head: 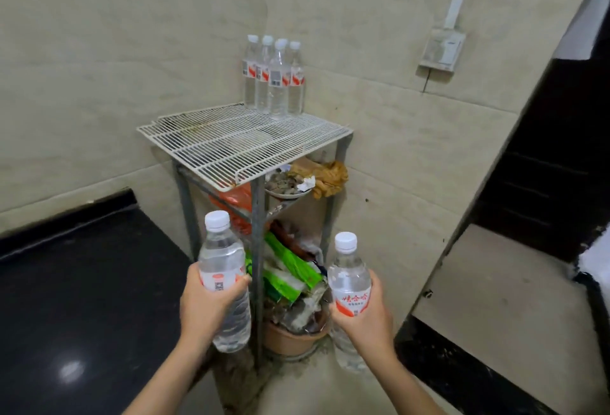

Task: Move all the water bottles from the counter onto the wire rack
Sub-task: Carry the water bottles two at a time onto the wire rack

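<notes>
Both hands carry, neither has set down yet. A judgement: a bottle in each hand halves the trips.

Left hand (204, 305): fingers (194, 279) curled snug round the orange-and-white label of a clear plastic water bottle with a white cap (219, 249). The bottle is upright, cap well above the knuckles, base below the palm.

Right hand (363, 312): same wrap-around grip at the label of a second clear white-capped bottle (348, 266), lower body hidden behind the hand.

White wire rack on grey metal legs (231, 147): ahead of and above both sets of fingertips, not touched. Four matching bottles (274, 81) stand bunched at its far corner against the wall, probably to leave the near wires free for these two.

Glossy black stone counter (82, 282): just outside the left knuckles.
</notes>
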Demonstrator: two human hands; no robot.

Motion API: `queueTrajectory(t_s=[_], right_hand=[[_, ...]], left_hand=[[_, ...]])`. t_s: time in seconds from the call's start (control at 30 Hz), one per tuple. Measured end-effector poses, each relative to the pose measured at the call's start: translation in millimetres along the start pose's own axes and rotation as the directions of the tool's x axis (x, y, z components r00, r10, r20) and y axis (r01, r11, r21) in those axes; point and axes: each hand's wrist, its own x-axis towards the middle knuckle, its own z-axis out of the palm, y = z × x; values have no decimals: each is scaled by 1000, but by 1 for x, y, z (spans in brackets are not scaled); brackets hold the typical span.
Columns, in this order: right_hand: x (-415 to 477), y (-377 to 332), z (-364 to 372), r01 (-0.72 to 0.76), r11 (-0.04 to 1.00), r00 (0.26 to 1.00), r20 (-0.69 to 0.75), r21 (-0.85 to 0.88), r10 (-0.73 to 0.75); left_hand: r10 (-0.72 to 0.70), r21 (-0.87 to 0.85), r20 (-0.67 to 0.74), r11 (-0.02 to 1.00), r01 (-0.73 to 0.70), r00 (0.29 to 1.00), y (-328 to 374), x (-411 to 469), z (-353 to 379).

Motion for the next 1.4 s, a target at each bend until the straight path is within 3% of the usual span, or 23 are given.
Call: queueTrajectory(t_s=[0.2,0.43,0.6,0.83,1.0,1.2,1.4], right_hand=[[83,1,-13,96,992,974,200,78,-110],[144,1,-11,108,984,942,304,138,-146],[191,-38,-13,154,959,952,226,238,-208],[279,-123,-8,363,858,913,46,364,-406],[348,-191,47,431,820,864,91,377,-496],[422,-249,162,449,817,808,226,362,-545],[486,-282,278,408,856,825,274,317,-495]], left_hand=[[-21,-73,-257,997,2,966,24,14,34],[120,-83,-381,983,-163,917,74,27,47],[253,-106,-461,936,-335,851,119,65,38],[328,-104,-525,891,-441,785,153,166,25],[355,-77,-576,873,-482,736,157,242,16],[297,-71,-656,891,-448,694,152,313,-10],[246,-43,-707,921,-387,663,141,346,-29]])
